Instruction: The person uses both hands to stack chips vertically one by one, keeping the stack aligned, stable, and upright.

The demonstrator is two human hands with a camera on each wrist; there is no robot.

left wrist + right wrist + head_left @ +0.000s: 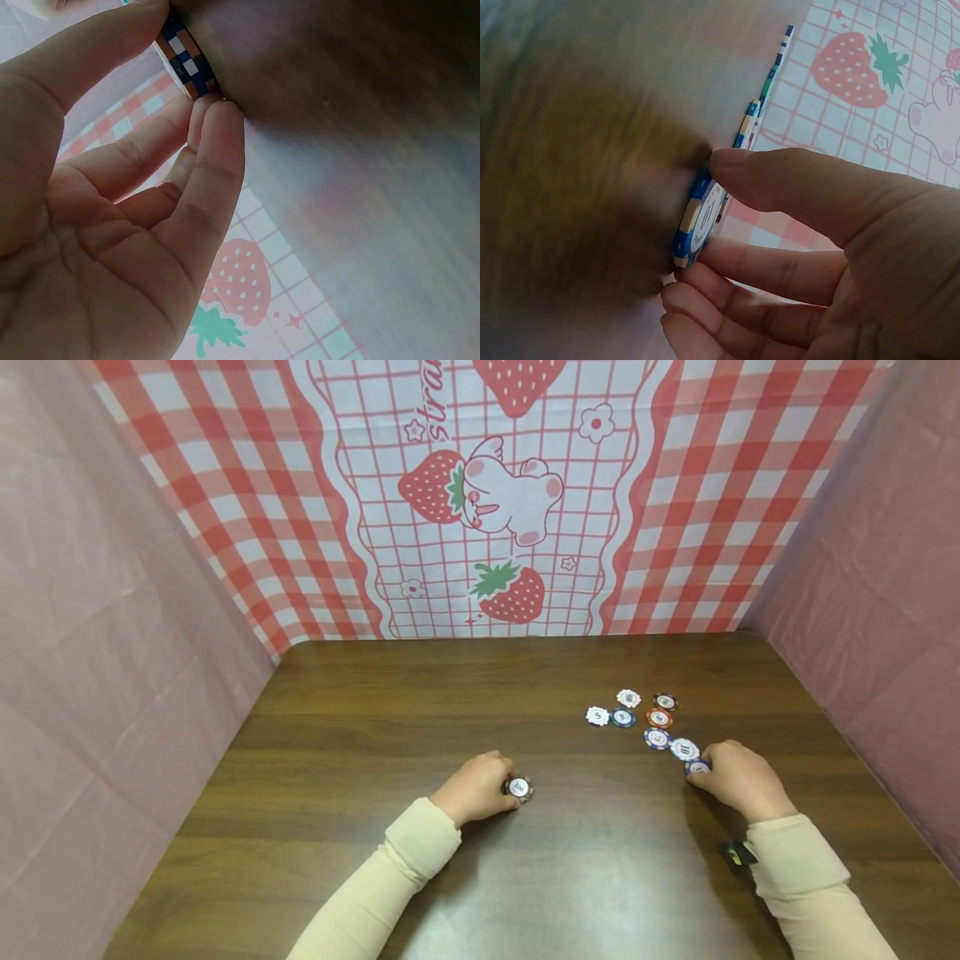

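In the head view my left hand holds a short stack of poker chips, topped by a dark chip with a white centre, at the middle of the table. The left wrist view shows the stack's layered edge between the thumb and fingertips. To the right, my right hand grips a blue poker chip by its rim, low over the table. Its blue and cream edge lies between thumb and fingers in the right wrist view. Right beside it is a white chip marked 10.
Several more chips lie flat on the brown table: a blue-and-white chip, an orange chip, a black chip, a pink-edged chip, a dark blue chip and a white chip. A patterned cloth hangs behind.
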